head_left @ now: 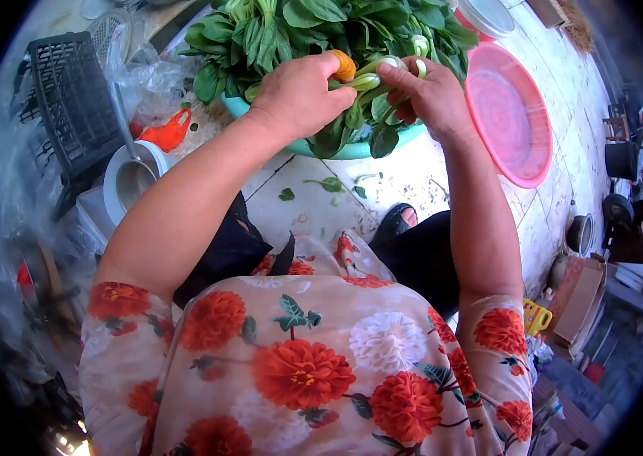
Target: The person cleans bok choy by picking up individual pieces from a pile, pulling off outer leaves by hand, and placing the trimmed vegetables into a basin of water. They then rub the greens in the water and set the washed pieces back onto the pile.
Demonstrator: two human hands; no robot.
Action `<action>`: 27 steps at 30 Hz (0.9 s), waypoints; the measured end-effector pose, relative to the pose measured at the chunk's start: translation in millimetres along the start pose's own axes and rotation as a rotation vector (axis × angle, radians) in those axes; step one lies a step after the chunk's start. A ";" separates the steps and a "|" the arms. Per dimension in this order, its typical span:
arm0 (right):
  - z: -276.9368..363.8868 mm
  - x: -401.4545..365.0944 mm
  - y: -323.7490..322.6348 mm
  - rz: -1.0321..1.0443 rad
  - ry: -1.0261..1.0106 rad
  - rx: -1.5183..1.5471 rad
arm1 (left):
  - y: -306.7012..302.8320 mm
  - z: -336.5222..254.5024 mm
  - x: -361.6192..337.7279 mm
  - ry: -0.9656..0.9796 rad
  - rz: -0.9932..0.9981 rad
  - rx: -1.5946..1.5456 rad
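Note:
Both hands are over a light-green basin point(352, 150) heaped with leafy greens point(257, 34) that look like bok choy. My left hand point(298, 95) is closed around the leafy stalks of one plant point(367, 82), whose leaves hang below the hand. An orange covering point(344, 67) wraps one finger of that hand. My right hand point(437, 95) pinches the pale stem end of the same plant between thumb and fingers. Some of the right fingertips are hidden behind the stalks.
A pink basin point(510, 114) stands on the tiled floor at the right. Loose leaves point(329, 184) lie below the green basin. On the left are a black plastic crate point(82, 99), a white pot point(117, 178) and a red plastic bag point(169, 131). Cardboard point(580, 300) lies farther right.

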State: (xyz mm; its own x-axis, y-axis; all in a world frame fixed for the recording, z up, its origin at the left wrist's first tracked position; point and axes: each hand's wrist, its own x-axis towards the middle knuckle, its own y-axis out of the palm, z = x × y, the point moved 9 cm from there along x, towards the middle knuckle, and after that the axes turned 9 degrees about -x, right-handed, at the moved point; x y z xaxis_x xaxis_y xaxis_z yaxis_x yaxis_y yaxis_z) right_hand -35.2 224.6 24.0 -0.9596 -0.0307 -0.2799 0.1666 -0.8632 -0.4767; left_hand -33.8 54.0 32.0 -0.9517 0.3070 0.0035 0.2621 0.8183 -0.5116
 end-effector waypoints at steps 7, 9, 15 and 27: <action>-0.5 -9.2 4.0 0.199 0.027 -0.014 | -10.7 -35.3 -5.6 0.480 -0.091 0.339; 5.2 -16.4 15.6 0.329 -0.029 0.004 | 0.1 -34.9 -6.5 0.507 0.086 0.050; 13.4 -25.2 33.3 0.425 -0.072 0.142 | 61.5 -8.4 -20.3 -0.044 0.646 -0.938; 1.9 -17.6 25.6 0.254 0.041 0.282 | 23.9 26.7 9.5 0.016 -0.006 -0.531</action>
State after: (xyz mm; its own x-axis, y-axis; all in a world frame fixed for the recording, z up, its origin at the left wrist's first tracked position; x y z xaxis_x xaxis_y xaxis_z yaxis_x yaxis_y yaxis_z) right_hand -14.5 202.0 18.3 -0.8848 -0.2463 -0.3956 0.3237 -0.9355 -0.1416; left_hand -40.7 63.6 -3.1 -0.9520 0.3054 0.0204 0.3054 0.9522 -0.0061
